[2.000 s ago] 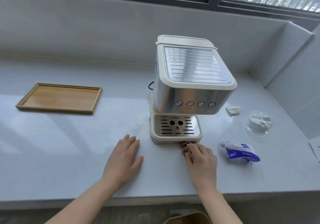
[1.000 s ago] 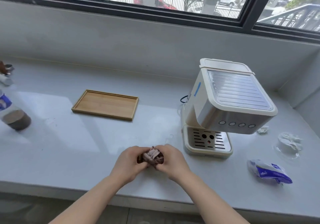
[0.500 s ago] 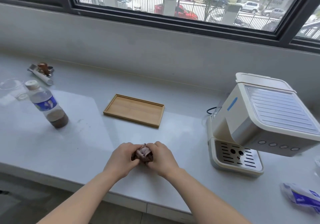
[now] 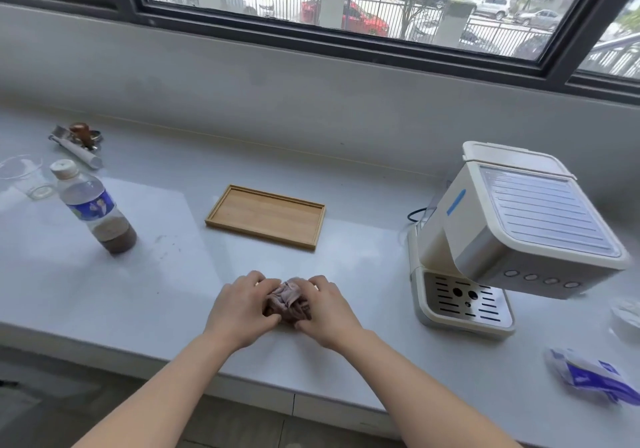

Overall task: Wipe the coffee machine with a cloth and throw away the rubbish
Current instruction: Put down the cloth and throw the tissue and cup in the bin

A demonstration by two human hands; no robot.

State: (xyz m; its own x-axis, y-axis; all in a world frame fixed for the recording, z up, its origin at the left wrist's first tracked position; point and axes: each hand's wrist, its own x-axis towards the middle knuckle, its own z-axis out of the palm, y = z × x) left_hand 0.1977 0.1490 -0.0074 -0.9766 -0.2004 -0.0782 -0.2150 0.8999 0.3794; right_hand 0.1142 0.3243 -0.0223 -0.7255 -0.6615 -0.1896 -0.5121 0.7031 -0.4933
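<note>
Brownish cloth (image 4: 290, 303), bunched, sits on the counter (image 4: 173, 291) between my left hand (image 4: 242, 309) and right hand (image 4: 327, 310), both grasping it. It has left the machine (image 4: 512, 232); I judge I'm refolding before more wiping.

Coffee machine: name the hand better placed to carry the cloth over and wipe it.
Right hand. Both hands grip the bunched cloth, but the coffee machine stands on the right, so the right hand likely reaches it without crossing over the left hand.
</note>
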